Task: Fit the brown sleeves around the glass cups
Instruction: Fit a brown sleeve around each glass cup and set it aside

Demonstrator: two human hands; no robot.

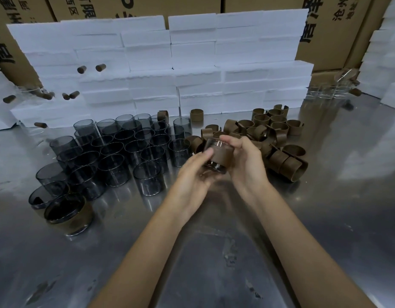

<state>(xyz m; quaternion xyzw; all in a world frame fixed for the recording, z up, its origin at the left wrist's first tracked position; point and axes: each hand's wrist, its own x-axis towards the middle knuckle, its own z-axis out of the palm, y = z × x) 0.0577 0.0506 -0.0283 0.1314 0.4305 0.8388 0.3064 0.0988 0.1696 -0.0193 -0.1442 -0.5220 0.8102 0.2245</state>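
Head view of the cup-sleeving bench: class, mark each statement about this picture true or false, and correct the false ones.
1. Both hands hold one glass cup above the metal table. True: the left hand and right hand both grip it.
2. The held cup has no sleeve on it. False: a brown sleeve wraps its middle.
3. The bare smoky glass cups stand to the left of the hands. True.
4. The pile of loose brown sleeves lies at the near edge of the table. False: it lies beyond and to the right of the hands.
5. White foam blocks are stacked behind the cups. True.
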